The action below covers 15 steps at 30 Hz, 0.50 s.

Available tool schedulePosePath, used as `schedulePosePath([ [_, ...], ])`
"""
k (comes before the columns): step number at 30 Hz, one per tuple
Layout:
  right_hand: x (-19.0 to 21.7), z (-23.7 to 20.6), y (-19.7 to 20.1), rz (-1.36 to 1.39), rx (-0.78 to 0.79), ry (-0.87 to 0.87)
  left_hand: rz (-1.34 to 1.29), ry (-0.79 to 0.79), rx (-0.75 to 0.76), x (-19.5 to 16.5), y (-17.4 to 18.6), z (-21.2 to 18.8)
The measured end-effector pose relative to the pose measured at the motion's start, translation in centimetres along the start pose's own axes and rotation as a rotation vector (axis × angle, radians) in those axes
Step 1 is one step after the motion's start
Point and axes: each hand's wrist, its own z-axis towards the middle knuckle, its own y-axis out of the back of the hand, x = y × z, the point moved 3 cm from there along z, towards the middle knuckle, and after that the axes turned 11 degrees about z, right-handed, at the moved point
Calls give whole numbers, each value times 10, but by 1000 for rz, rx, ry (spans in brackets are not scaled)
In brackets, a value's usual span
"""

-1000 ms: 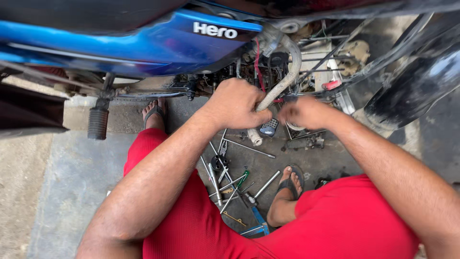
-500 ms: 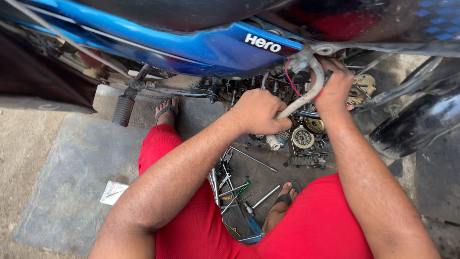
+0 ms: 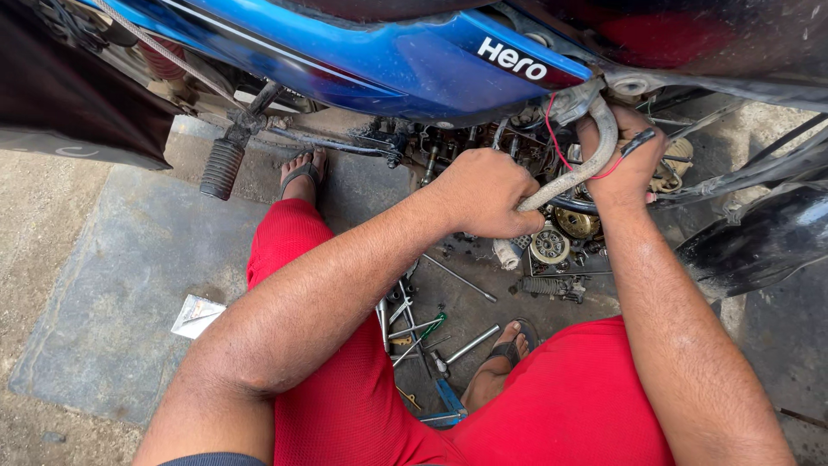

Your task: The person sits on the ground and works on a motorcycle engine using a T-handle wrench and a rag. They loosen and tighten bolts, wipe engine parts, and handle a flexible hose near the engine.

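Note:
I squat beside a blue motorcycle (image 3: pixel 379 60) in red trousers. My left hand (image 3: pixel 487 194) is closed around the lower end of a grey rubber hose (image 3: pixel 580 168) that curves up under the blue side panel. My right hand (image 3: pixel 625 160) grips the upper part of the same hose near its joint, with a red wire (image 3: pixel 552 138) and a black cable running across its fingers. Below the hands, loose round engine parts (image 3: pixel 552 244) lie on the ground.
Spanners, rods and a blue-handled tool (image 3: pixel 427 336) are scattered on the stone slab between my sandalled feet (image 3: pixel 304 171). A black footpeg (image 3: pixel 222 166) juts out at left. A black mudguard (image 3: pixel 759 242) stands at right. A small packet (image 3: pixel 197 316) lies left.
My view has shifted closer and to the left. My right hand has climbed from the lower engine area up to the top of the hose. My left hand keeps its grip.

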Motion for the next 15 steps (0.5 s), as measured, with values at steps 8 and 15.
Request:
schedulePosePath([
  [8,-17,-2,-8,243,-77,-77,8,-13,-7,0,-1,0],
  [15,-24,-9,-10,230,-125,-107,-7,18,26,-1,-5,2],
])
